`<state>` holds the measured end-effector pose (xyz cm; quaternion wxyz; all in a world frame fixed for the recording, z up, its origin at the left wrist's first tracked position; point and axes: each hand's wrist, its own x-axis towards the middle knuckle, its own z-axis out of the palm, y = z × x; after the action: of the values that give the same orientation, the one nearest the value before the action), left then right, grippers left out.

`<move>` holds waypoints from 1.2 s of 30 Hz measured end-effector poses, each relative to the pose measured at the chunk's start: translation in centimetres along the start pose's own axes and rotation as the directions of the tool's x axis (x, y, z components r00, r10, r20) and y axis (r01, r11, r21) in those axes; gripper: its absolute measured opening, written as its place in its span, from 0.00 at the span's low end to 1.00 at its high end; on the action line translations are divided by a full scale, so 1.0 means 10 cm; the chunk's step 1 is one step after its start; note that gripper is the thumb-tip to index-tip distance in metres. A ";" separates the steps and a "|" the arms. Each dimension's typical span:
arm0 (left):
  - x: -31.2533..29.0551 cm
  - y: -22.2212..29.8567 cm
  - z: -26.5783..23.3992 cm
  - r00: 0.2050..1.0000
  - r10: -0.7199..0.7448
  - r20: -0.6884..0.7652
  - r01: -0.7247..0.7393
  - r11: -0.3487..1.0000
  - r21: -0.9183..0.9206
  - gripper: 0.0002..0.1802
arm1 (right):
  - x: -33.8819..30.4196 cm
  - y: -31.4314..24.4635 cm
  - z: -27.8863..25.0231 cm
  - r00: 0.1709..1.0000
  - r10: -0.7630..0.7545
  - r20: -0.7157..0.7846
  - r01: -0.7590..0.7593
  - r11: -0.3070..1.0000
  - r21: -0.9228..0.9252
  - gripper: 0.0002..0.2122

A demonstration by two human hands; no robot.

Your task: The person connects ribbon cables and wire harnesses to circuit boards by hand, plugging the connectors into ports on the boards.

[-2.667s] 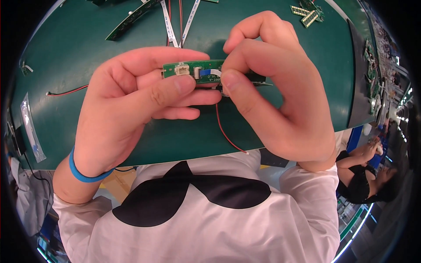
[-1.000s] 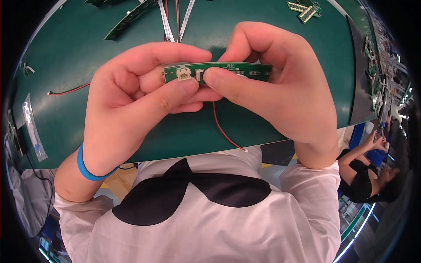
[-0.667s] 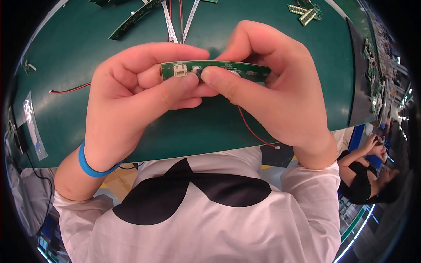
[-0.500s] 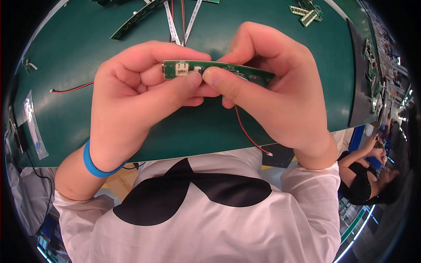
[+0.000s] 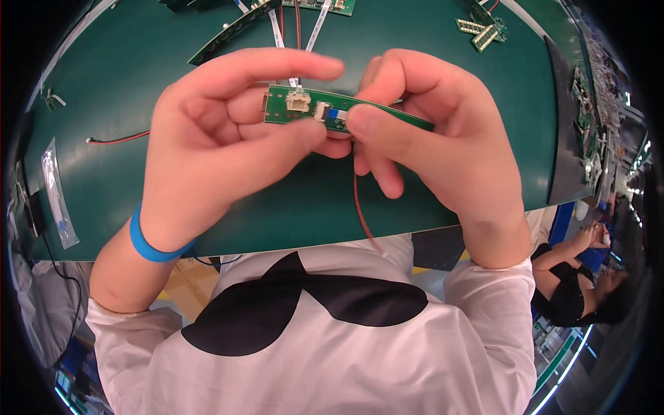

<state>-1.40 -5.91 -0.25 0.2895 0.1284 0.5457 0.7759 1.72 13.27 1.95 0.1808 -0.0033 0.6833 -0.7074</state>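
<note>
A narrow green circuit board (image 5: 278,111) is held in front of me between both hands. My left hand (image 5: 194,145) grips its left part between the thumb and fingers below, with the index finger stretched out above it. My right hand (image 5: 449,138) pinches the board's right part, the thumb lying on its face. On the board a white wire socket (image 5: 298,102) faces me. Beside it a small ribbon connector (image 5: 321,111) meets the blue-and-white end of a flat cable (image 5: 337,115), which disappears under my right thumb. A red wire (image 5: 360,207) hangs below the board.
White flat cables (image 5: 317,31) and thin wires run from behind the board toward a longer dark-green board (image 5: 232,33). Small LED boards (image 5: 484,33) lie at the far right, a clear plastic bag (image 5: 59,197) at the left. Another person (image 5: 574,283) sits at the right.
The board has tilted to show more of its face, uncovering the flat cable's blue end. My left index finger has lifted off its top edge, and my right thumb has shifted right.
</note>
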 end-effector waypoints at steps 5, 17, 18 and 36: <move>0.05 0.04 -0.10 0.983 0.114 0.141 -0.119 0.993 0.027 0.21 | -0.01 -0.10 -0.09 0.983 0.038 0.178 -0.065 0.987 0.149 0.04; 0.12 0.11 -0.27 0.900 0.426 0.093 -0.418 0.781 0.464 0.17 | -0.20 0.12 -0.32 0.835 -0.443 0.327 0.535 0.515 -0.670 0.24; 0.12 0.12 -0.22 0.876 0.473 0.092 -0.463 0.773 0.433 0.17 | -0.19 0.13 -0.17 0.819 -0.498 0.286 0.551 0.541 -0.636 0.25; -0.04 0.24 -0.20 0.960 0.281 0.002 -0.270 0.920 0.284 0.18 | -0.26 0.07 -0.16 0.876 -0.475 -0.085 0.482 0.853 0.202 0.11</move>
<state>-2.83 -8.30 1.22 0.1459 0.2286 0.6322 0.7258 3.91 15.46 1.82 -0.0125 -0.1418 0.5826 -0.8002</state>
